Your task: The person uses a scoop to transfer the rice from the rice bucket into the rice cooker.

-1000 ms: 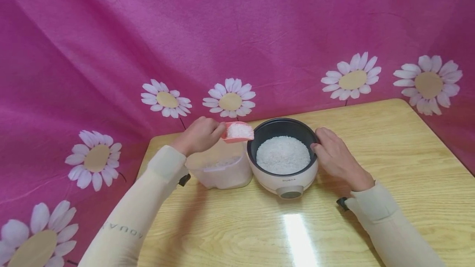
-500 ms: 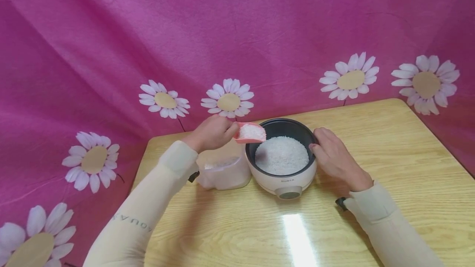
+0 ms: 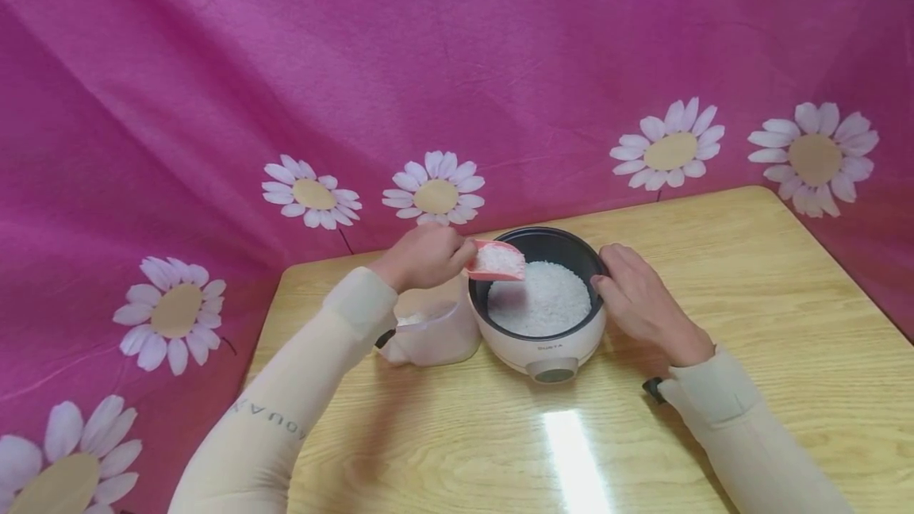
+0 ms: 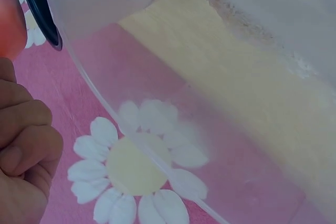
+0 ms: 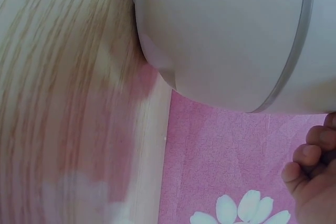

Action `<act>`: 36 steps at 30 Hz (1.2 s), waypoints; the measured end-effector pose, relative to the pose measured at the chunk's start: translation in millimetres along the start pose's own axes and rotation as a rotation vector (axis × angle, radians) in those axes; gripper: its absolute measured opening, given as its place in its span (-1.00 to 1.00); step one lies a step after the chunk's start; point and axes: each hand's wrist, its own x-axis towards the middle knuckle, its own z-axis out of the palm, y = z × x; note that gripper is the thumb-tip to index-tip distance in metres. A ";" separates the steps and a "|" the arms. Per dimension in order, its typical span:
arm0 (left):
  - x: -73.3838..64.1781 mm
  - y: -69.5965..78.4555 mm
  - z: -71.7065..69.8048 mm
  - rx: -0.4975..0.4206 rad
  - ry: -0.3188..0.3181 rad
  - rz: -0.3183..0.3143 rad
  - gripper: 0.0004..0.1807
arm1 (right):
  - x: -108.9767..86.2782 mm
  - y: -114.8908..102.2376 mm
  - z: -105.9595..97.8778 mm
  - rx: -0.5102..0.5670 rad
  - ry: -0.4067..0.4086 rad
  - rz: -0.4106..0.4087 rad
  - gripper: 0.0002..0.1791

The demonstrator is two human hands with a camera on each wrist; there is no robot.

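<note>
My left hand grips the handle of a pink scoop heaped with white rice. The scoop's tip hangs over the left rim of a white rice cooker, whose black pot has a mound of rice in it. In the left wrist view, curled fingers show below a blurred part of the scoop. My right hand holds the cooker's right rim, thumb at the near side. The right wrist view has its bent fingers beside the cooker's wall.
A translucent plastic bin with some rice stands against the cooker's left side, partly under my left forearm. Both sit on a wooden table. A pink curtain with daisies hangs behind the table and along its left.
My left hand has carried the filled scoop rightward, from above the bin to over the pot's left rim. My right hand keeps its hold on the cooker.
</note>
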 end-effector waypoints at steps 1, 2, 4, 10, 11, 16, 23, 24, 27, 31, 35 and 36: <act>0.8 0.8 0.3 0.005 0.000 0.002 -0.53 | 0.1 0.1 0.0 -0.001 0.001 -0.002 -0.91; 1.6 1.6 0.6 0.011 0.000 0.004 -0.53 | 0.2 0.1 0.0 -0.002 0.002 -0.003 -0.91; 3.2 3.6 0.8 0.021 -0.003 0.008 -0.52 | 0.4 0.3 0.1 -0.004 0.005 -0.008 -0.91; 8.2 9.5 1.1 0.062 -0.017 0.013 -0.50 | 0.2 0.1 -0.4 -0.005 0.021 -0.022 -0.91; 8.7 10.6 1.1 0.066 -0.021 0.010 -0.50 | 0.2 0.0 -0.5 -0.006 0.022 -0.024 -0.91; 11.1 15.7 0.9 0.070 -0.048 0.005 -0.53 | 0.2 -0.2 -0.9 -0.004 0.017 -0.022 -0.90; 13.6 18.4 1.8 0.070 -0.065 0.016 -0.56 | 1.1 -0.1 -1.1 0.000 0.010 -0.017 -0.89; 13.9 18.4 1.8 0.077 -0.063 0.020 -0.55 | 1.3 0.0 -1.0 -0.001 0.010 -0.018 -0.90; 15.4 18.5 1.5 0.113 -0.049 0.042 -0.54 | 1.5 0.2 -0.9 -0.006 0.017 -0.022 -0.91; 17.3 19.8 0.7 0.163 -0.025 0.075 -0.57 | 1.8 0.6 -0.4 -0.005 0.038 -0.037 -0.92; 18.8 21.4 0.6 0.219 -0.020 0.101 -0.57 | 1.8 0.0 -0.3 0.004 0.046 -0.042 -0.93; 19.1 21.8 0.4 0.234 -0.021 0.108 -0.56 | 1.7 -0.1 -0.3 0.004 0.045 -0.041 -0.93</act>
